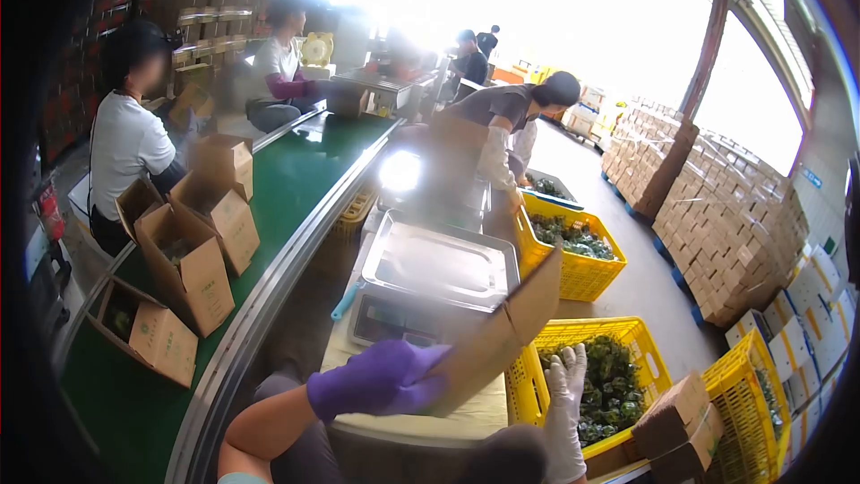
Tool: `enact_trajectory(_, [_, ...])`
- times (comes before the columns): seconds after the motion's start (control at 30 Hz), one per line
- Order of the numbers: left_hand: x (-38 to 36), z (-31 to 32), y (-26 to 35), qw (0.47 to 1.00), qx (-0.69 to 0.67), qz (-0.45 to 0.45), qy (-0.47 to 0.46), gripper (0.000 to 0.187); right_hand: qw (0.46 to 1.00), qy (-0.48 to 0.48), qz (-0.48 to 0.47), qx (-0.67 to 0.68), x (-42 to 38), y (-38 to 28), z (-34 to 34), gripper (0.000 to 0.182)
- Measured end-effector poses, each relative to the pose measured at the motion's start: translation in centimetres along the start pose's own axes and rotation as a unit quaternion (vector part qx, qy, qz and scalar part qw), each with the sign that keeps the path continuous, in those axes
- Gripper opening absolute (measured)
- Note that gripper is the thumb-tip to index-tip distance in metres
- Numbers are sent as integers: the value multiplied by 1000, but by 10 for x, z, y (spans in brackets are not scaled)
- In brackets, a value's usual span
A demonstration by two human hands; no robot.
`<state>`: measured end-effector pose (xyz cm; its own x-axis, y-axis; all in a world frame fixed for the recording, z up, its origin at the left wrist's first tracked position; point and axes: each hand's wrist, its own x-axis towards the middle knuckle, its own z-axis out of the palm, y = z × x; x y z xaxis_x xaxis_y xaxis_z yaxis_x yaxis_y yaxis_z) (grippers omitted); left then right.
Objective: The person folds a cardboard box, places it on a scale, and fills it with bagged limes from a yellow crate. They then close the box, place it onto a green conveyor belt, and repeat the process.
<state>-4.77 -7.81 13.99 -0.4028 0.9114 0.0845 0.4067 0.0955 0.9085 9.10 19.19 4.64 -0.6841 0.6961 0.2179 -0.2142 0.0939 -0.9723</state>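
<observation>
My left hand (381, 381), in a purple glove, is closed on the lower left end of a brown cardboard piece (502, 332), which is tilted up to the right. It looks like a folded-flat box, though its motion blurs it. My right hand (566, 403), in a white glove, has its fingers stretched upward and holds nothing visible. It is in front of a yellow crate (640, 341) of dark green, lumpy items (614, 385), whose kind I cannot make out. A metal tray (439, 260) lies on a scale (394, 318) before me, beside a turquoise-handled tool (343, 303).
A green conveyor belt (296, 188) on my left carries several open cardboard boxes (188, 269). A person (134, 134) sits behind it. Another person (502, 125) bends over a second yellow crate (582, 278). Stacked cartons (735, 215) stand at right, near a tilted yellow crate (739, 394).
</observation>
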Motion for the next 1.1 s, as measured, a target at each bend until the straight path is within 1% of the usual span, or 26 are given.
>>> enact_trajectory(0.07, [-7, 8, 9, 972, 232, 44, 5, 26, 996, -11, -26, 88, -4, -12, -4, 92])
enact_trajectory(0.1, [-9, 12, 16, 967, 251, 28, -23, 25, 996, -11, -25, 86, -6, -16, -3, 92])
enact_trajectory(0.13, [-8, 17, 12, 968, 249, 28, -23, 25, 995, -34, -26, 90, -9, -21, 0, 93])
enact_trajectory(0.2, [-2, 30, -2, 930, 337, 133, -69, 25, 994, -67, -20, 87, -14, -25, 9, 93])
enact_trajectory(0.27, [10, 37, -3, 936, 307, 148, -81, 30, 999, -41, 17, 17, -19, -35, 31, 96])
enact_trajectory(0.33, [18, 36, 2, 951, 277, 72, -115, 41, 998, -39, 20, 40, -12, -27, 29, 99])
enact_trajectory(0.37, [27, 27, 2, 948, 250, 17, -196, 57, 997, -42, 41, 49, -11, -28, 29, 99])
enact_trajectory(0.4, [34, 17, 4, 941, 216, -26, -257, 66, 995, -46, 62, 59, -8, -27, 28, 99])
enact_trajectory(0.47, [37, 7, 0, 946, 170, -60, -269, 70, 994, -53, 60, 74, -5, -26, 25, 98])
enact_trajectory(0.5, [41, 6, -17, 945, 173, -61, -271, 70, 993, -79, 58, 71, -4, -28, 25, 95])
enact_trajectory(0.53, [46, 8, -42, 960, 111, -23, -258, 71, 991, -104, 57, 67, -2, -31, 25, 93])
enact_trajectory(0.57, [44, 7, -44, 969, 46, 16, -242, 72, 988, -105, 74, 85, -2, -39, 24, 92])
enact_trajectory(0.6, [41, 3, -45, 969, 47, 14, -243, 72, 988, -105, 75, 87, -5, -45, 20, 92])
enact_trajectory(0.67, [34, -11, -34, 980, 43, -28, -194, 71, 975, -174, 116, 75, -6, -55, 9, 95])
enact_trajectory(0.7, [27, -18, -25, 986, 69, -46, -146, 73, 969, -213, 110, 55, -5, -53, -2, 95])
enact_trajectory(0.73, [21, -23, -18, 986, 127, -49, -93, 70, 969, -215, 107, 56, -5, -54, -7, 95])
enact_trajectory(0.8, [11, -30, -23, 970, 237, 46, 38, 46, 960, -259, 104, 37, -10, -63, -16, 94])
enact_trajectory(0.83, [9, -31, -21, 970, 237, 46, 38, 46, 958, -256, 124, -28, -12, -72, -18, 78])
enact_trajectory(0.87, [7, -33, -14, 967, 248, 35, 39, 44, 958, -256, 125, -28, -9, -76, -21, 78])
enact_trajectory(0.9, [6, -34, -10, 965, 260, 23, 39, 43, 937, -284, 112, -169, -6, -80, -25, 68])
enact_trajectory(0.93, [7, -32, -11, 965, 260, 23, 38, 43, 896, -307, 94, -306, -2, -85, -24, 59])
enact_trajectory(0.97, [8, -30, -12, 957, 286, 27, 26, 43, 854, -287, 58, -430, -9, -116, -7, 45])
enact_trajectory(1.0, [10, -29, -14, 949, 313, 31, 14, 44, 854, -287, 58, -430, -5, -123, -3, 45])
enact_trajectory(1.03, [14, -28, -14, 949, 313, 30, 14, 44, 817, -310, 66, -482, -1, -128, 0, 44])
enact_trajectory(1.07, [19, -28, -15, 950, 311, 17, -5, 57, 776, -330, 72, -533, 3, -130, 2, 43])
enact_trajectory(1.1, [25, -28, -14, 951, 309, 3, -25, 70, 760, -350, 47, -545, 8, -129, 4, 42])
